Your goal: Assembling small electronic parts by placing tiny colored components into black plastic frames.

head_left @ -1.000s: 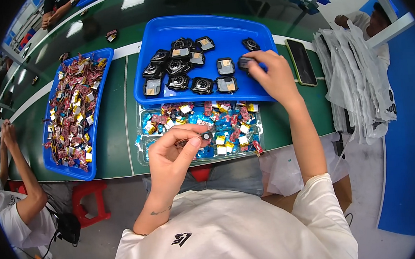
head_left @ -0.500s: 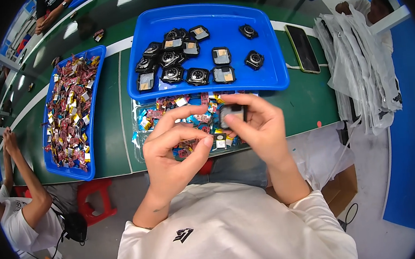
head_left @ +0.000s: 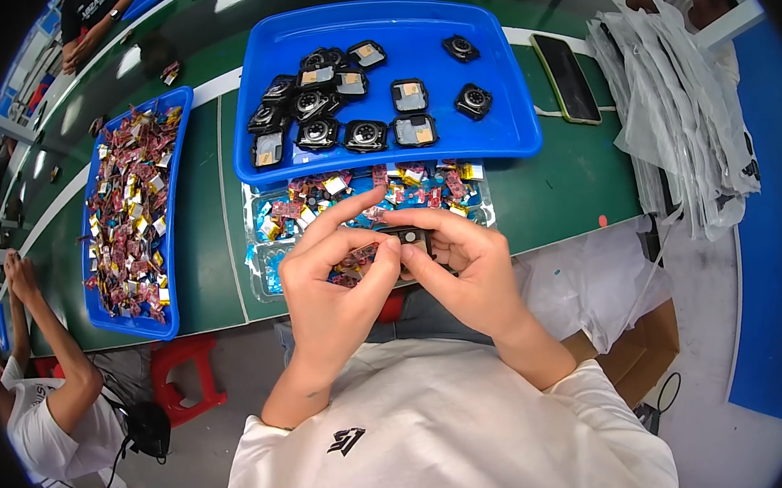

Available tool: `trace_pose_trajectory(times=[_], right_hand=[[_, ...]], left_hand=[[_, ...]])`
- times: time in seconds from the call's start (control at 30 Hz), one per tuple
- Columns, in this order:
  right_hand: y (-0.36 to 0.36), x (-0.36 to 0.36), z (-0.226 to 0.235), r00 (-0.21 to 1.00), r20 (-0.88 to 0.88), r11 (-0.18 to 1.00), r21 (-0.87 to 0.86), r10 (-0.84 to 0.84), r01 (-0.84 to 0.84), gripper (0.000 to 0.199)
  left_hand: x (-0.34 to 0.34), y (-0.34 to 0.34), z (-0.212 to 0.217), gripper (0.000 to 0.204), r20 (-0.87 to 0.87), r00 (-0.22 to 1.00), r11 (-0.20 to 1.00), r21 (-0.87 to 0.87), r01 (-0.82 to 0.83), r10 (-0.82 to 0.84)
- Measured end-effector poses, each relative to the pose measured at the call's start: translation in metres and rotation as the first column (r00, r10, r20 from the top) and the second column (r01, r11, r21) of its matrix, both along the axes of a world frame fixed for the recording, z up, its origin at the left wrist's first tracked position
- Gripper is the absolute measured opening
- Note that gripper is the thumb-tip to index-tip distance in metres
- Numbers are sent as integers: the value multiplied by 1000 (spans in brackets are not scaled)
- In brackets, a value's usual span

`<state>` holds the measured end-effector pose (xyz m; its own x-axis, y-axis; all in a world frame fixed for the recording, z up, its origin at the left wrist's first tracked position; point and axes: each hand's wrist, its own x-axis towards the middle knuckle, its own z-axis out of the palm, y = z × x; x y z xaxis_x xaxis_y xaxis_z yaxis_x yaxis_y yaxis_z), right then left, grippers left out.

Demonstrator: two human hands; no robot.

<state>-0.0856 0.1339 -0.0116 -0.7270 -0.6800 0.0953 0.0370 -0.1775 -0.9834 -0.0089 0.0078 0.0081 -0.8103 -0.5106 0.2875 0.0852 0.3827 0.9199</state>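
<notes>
My right hand (head_left: 467, 261) grips a dark smartwatch case (head_left: 416, 236) between thumb and fingers, just above the front edge of the table. Thumb and index finger of my left hand (head_left: 328, 268) are pinched together at the left edge of that case. Whatever sits in the pinch is too small and too covered to make out. Under both hands lies a clear plastic tray (head_left: 254, 247) full of small red circuit pieces, blue bits and yellow-and-white parts. Behind it a blue tray (head_left: 486, 157) carries several black watch cases, some with the round sensor side up, others showing a grey inside.
To the left stands a long blue tray (head_left: 173, 305) heaped with red flex pieces and small batteries. A phone (head_left: 567, 78) in a green case lies right of the trays, beside hanging clear plastic sleeves (head_left: 668, 117). A co-worker's arm (head_left: 51, 339) reaches in at far left.
My right hand has moved left and down with the watch case, turning it, and its fingers now meet my left hand's fingertips. My left hand has shifted slightly right.
</notes>
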Motion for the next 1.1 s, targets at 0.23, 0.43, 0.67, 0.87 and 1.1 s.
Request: trace_pose_trajectory(times=[0.23,0.43,0.67,0.87,1.1], right_hand=[[2,2,0,1000,-6,1000,0,-18,18,30],[2,1,0,998,-42,999,28,-38,39,26],[3,-3,6,936,-327,981,94,-131,170,21],[6,-3,0,954,-225,976,44,-198,212,19],[2,-4,0,962,-67,964,-12,-265,265,17]], left_hand=[[-2,2,0,5,2,1000,999,32,-10,10],[-3,3,0,5,3,1000,1000,15,-16,16],[-1,12,-3,6,57,995,996,-8,-83,84],[-1,14,-9,11,-20,999,981,-190,-36,32],[4,13,-9,13,-81,995,995,-84,-59,53]])
